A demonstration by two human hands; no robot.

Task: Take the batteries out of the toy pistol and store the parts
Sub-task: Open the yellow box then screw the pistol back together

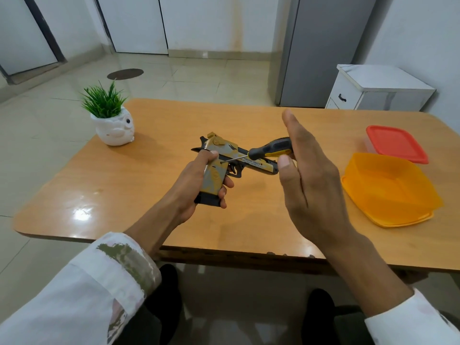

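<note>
A yellow and grey toy pistol [249,161] is held above the middle of the wooden table [139,180], barrel pointing right. My left hand [199,185] grips its handle, thumb on top, with the black magazine base showing below the fingers. My right hand [306,175] stands edge-on with fingers straight up and pinches the black and yellow handle of a screwdriver [271,148] between thumb and fingers. The screwdriver's thin shaft slants down left and its tip sits on the pistol's side just above the grip.
An orange plastic container [390,190] lies at the right of the table, with a red-lidded clear box [395,143] behind it. A white owl pot with a green plant [112,125] stands at the far left corner. A white cabinet [378,88] is beyond the table.
</note>
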